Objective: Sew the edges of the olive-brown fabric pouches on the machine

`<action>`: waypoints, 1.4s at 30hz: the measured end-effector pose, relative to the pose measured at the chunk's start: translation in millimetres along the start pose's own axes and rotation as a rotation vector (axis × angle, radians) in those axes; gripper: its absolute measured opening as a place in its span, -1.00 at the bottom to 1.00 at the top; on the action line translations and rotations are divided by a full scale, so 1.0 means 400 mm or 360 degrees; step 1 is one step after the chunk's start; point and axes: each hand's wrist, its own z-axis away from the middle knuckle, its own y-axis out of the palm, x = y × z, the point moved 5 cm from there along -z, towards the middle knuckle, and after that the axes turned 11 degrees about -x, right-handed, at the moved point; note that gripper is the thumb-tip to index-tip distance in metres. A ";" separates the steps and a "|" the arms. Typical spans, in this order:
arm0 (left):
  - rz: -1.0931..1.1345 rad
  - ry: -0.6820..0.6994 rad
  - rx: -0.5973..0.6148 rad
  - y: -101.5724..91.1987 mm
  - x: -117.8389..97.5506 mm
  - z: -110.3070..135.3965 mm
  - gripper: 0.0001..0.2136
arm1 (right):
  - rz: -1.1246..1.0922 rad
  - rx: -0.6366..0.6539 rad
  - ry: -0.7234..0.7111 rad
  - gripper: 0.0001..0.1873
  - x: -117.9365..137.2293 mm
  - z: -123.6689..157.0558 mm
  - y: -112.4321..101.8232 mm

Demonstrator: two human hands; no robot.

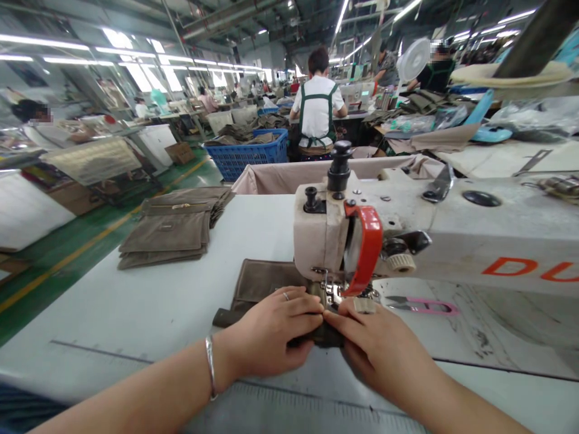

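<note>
A brown fabric pouch piece [262, 280] lies flat under the head of a sewing machine [316, 235], its right end at the presser foot [333, 292]. My left hand [275, 328], with a ring and a silver bangle, presses curled fingers on the fabric just left of the foot. Close against it, my right hand [377, 337] pinches the near edge of the same fabric in front of the foot. The fingertips of both hands almost meet. The needle's point is hidden among the metal parts.
Pink-handled thread snips [429, 305] lie right of the foot. A stack of brown pouches [167, 232] sits at the table's left edge. Behind the table are a cloth-lined bin [275, 175] and a blue basket [248, 158]. A person [318, 108] in a green apron works farther back.
</note>
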 end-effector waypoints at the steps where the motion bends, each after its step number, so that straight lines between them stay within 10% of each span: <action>1: -0.0002 0.0009 -0.0004 -0.001 0.006 -0.005 -0.68 | -0.0001 0.0011 0.0006 -0.59 0.000 -0.002 0.000; 10: -0.0116 0.0078 -0.0009 -0.008 0.040 -0.032 -0.68 | 0.0053 0.0018 0.0133 -0.57 -0.012 0.004 0.007; 17: -0.0157 -0.0019 -0.0225 -0.022 0.077 0.002 -0.78 | 0.0176 -0.0358 0.0223 -0.85 -0.035 -0.007 -0.049; 24: 0.0059 -0.0072 -0.0311 -0.017 0.052 -0.009 -0.86 | 0.0477 -0.0182 0.0255 -0.75 -0.056 -0.018 -0.048; 32: -0.0016 -0.0155 -0.0464 0.009 0.011 -0.015 -0.88 | -0.0182 -0.0248 0.0017 -0.79 -0.003 -0.006 -0.021; 42: -0.0076 -0.0170 -0.0524 0.016 0.018 -0.026 -0.87 | -0.0070 -0.0276 0.0090 -0.83 -0.001 -0.019 -0.006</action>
